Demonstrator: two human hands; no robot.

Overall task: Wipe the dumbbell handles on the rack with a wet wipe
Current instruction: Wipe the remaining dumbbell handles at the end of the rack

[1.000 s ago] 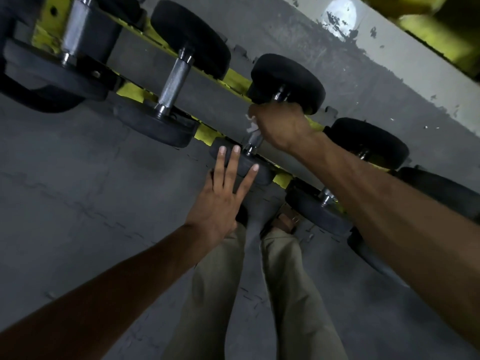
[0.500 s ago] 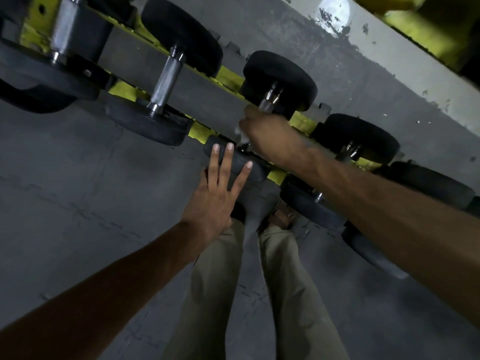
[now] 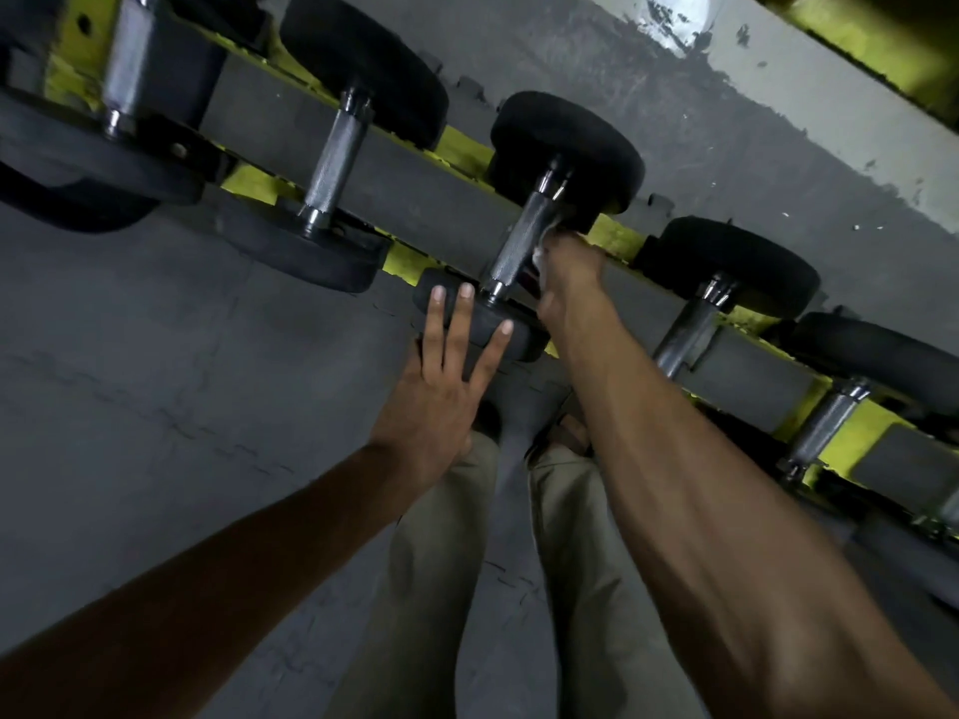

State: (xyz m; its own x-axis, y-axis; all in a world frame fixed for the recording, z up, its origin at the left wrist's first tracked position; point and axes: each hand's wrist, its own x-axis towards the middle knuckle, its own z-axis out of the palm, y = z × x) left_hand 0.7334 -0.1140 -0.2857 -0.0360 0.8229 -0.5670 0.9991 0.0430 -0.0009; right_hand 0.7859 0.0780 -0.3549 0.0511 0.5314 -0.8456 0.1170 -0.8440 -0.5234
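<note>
**Step in Hand: Wiping the Handle of the Middle Dumbbell**

**Position of parts.** The rack (image 3: 415,194) runs diagonally across the view, grey rails with yellow brackets, and carries a row of black-headed dumbbells with knurled metal handles. The middle dumbbell (image 3: 565,147) is the one being worked. Its handle (image 3: 516,241) is bare along most of its visible length.

**Right hand.** The right hand (image 3: 568,272) sits against the right side of this handle, near the far head. Its grip is closed around the wet wipe (image 3: 542,246), of which only a small white edge shows between the fingers and the metal. The wipe appears to touch the handle, but the contact itself is largely hidden by the hand.

**Left hand.** The left hand (image 3: 441,391) lies flat, fingers spread wide, holding nothing. The fingertips (image 3: 438,295) rest on the near head (image 3: 482,324) of the same dumbbell, apparently to steady it against rolling.

**Status.** Judged from the frame, the wipe is in progress on the middle handle. The neighbouring handle on the left (image 3: 337,158) and the handle on the right (image 3: 685,332) show no sign that tells whether they have been cleaned.

**Next move.**
1. Draw the wipe along the handle towards the near head, with the grip wrapped round the knurling so the underside is covered.
2. Keep the left hand braced on the near head.
3. Transfer both hands to the adjacent dumbbell.
</note>
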